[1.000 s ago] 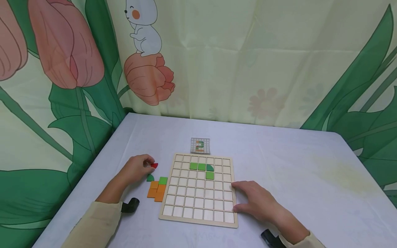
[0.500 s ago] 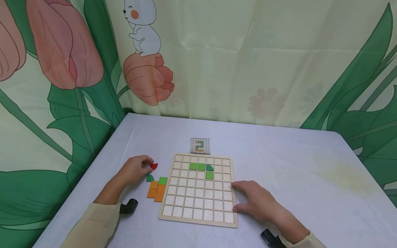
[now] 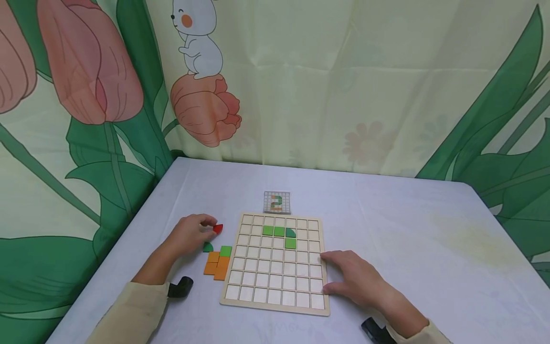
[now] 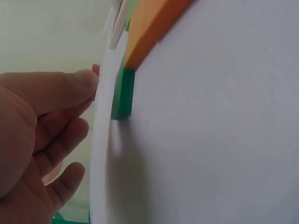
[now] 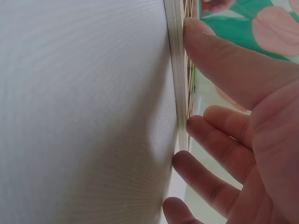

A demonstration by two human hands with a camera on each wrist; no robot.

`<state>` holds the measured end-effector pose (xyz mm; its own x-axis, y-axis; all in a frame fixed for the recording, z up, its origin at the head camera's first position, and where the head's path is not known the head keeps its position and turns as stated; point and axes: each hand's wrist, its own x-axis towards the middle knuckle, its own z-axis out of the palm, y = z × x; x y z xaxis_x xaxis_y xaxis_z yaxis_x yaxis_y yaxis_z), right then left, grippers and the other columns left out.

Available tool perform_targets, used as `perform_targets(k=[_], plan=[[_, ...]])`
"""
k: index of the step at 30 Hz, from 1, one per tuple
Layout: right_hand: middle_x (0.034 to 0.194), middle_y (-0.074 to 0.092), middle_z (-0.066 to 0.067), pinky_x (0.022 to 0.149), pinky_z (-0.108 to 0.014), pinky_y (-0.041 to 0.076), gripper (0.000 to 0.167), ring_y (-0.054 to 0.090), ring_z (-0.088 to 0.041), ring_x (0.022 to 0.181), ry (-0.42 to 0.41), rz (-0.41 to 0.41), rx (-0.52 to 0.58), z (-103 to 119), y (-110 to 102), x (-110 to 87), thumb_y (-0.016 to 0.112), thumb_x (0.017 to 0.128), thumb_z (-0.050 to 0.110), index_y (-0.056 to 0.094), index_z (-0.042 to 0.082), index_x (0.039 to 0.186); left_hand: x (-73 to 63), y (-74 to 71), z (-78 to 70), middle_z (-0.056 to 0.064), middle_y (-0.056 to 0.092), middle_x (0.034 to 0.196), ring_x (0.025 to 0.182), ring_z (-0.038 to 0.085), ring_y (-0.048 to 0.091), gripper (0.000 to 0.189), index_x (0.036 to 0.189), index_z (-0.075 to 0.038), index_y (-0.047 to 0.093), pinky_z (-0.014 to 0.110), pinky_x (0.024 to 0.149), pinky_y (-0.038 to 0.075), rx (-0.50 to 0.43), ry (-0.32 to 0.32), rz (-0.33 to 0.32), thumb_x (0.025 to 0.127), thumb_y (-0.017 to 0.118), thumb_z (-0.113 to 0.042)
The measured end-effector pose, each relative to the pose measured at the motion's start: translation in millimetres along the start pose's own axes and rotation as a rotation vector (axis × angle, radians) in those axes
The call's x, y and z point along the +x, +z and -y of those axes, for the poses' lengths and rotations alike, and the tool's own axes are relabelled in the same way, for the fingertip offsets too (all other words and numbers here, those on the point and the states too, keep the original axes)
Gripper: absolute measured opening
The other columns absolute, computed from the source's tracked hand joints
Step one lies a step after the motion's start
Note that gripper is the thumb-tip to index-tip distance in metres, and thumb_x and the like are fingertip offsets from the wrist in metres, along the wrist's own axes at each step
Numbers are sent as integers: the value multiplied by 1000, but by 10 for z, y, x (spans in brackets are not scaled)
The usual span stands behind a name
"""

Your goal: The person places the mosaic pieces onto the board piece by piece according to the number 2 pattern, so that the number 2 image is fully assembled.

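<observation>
Between thumb and fingertips my left hand (image 3: 189,235) pinches a small red tile (image 3: 218,229) with a rounded side, just left of the board. In the left wrist view only a sliver of the red tile (image 4: 96,69) shows behind the thumb. My right hand (image 3: 358,278) rests its thumb and fingertips against the right edge of the wooden grid board (image 3: 275,308), fingers loosely extended. Set in the upper cells are green square tiles (image 3: 290,243) and a dark green rounded tile (image 3: 290,232).
Loose beside the board's left edge lie several orange tiles (image 3: 221,268), a green square tile (image 3: 225,251) and a dark green rounded tile (image 3: 208,247). A small pattern card (image 3: 277,202) lies behind the board. A printed curtain (image 3: 318,95) hangs behind the table.
My left hand has shifted slightly right with the red tile, bringing it a little nearer the board. My right hand and the tiles in the grid have stayed put.
</observation>
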<state>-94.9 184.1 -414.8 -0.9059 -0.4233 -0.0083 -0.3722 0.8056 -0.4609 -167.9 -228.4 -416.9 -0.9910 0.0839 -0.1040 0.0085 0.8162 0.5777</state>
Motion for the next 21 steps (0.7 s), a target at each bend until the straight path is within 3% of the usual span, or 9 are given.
perform_targets(k=[6, 11, 21], plan=[[130, 62, -6, 101, -49, 44, 64, 54, -30, 123, 0, 0, 1, 1, -3, 2, 85, 75, 32, 63, 9, 131, 6, 32, -117, 12, 66, 117, 112, 32, 55, 29, 119, -8, 71, 43, 87, 56, -12, 3, 10, 91, 73, -14], [130, 62, -6, 101, -50, 44, 64, 54, -30, 123, 3, 2, 4, 4, -5, 0, 85, 76, 32, 63, 9, 131, 2, 83, -246, 9, 66, 115, 111, 31, 55, 26, 116, -10, 73, 42, 85, 56, -19, 42, -1, 90, 74, -14], [131, 62, -6, 102, -50, 43, 64, 54, -31, 124, 13, 7, 6, 13, -5, 6, 86, 76, 30, 63, 8, 131, 20, 194, -510, 6, 65, 113, 113, 28, 55, 22, 113, -15, 75, 45, 94, 51, -15, 108, 31, 91, 74, -16]])
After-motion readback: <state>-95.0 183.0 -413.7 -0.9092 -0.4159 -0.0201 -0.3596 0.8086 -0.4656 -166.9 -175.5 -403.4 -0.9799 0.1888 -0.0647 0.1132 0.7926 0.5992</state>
